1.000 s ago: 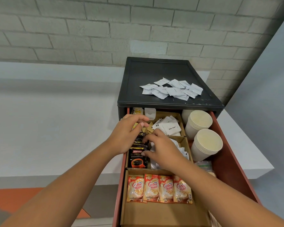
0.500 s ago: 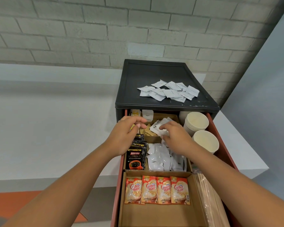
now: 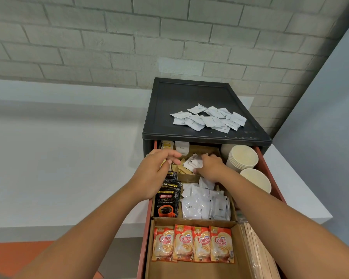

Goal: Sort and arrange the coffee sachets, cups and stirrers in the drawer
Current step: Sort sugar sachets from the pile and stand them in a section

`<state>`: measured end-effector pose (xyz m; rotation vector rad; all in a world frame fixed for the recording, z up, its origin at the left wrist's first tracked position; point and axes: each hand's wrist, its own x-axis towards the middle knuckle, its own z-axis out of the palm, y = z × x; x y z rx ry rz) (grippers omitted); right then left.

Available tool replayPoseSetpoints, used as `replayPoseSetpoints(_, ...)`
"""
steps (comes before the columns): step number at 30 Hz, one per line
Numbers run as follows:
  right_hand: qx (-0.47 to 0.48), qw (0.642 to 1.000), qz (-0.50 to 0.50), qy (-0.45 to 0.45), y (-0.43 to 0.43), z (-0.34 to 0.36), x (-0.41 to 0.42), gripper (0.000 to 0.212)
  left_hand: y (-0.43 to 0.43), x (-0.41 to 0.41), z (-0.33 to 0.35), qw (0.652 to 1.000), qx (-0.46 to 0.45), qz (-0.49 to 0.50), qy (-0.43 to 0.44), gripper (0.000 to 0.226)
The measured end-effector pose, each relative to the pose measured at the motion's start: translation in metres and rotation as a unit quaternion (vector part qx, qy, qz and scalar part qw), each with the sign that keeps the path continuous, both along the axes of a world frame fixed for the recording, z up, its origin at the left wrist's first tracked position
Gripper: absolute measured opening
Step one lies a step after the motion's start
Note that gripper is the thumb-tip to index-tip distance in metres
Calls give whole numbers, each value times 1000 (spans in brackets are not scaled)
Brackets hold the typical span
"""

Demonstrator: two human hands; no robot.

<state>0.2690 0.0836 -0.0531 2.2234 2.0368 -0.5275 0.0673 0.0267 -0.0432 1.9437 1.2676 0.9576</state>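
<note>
Fingers of the right hand curl onto a small bundle of white sachets, pinching it against the thumb in the rear cardboard compartment of the drawer. Just beside it, the left hand hovers with bent fingers over the far end of a row of black Kopiko sachets; I cannot tell whether it holds anything. White coffee packets fill the middle compartment and four Coffee mate sachets line the front one. Stacked paper cups and wooden stirrers sit along the right side. More loose sachets lie on the black cabinet, which stands on a white counter.
</note>
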Motion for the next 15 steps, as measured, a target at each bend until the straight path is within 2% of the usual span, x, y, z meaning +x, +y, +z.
replayPoseSetpoints(6,26,997,32,58,-12,-8,-8,52,0,-1,-1,1000,11,0,-12,42)
replayPoseSetpoints(10,61,993,15,99,-14,-2,-3,52,-1,0,1,1000,7,0,-17,39)
replayPoseSetpoints(15,57,995,-1,80,-11,2,1,58,-2,0,2,1000,3,3,-13,41)
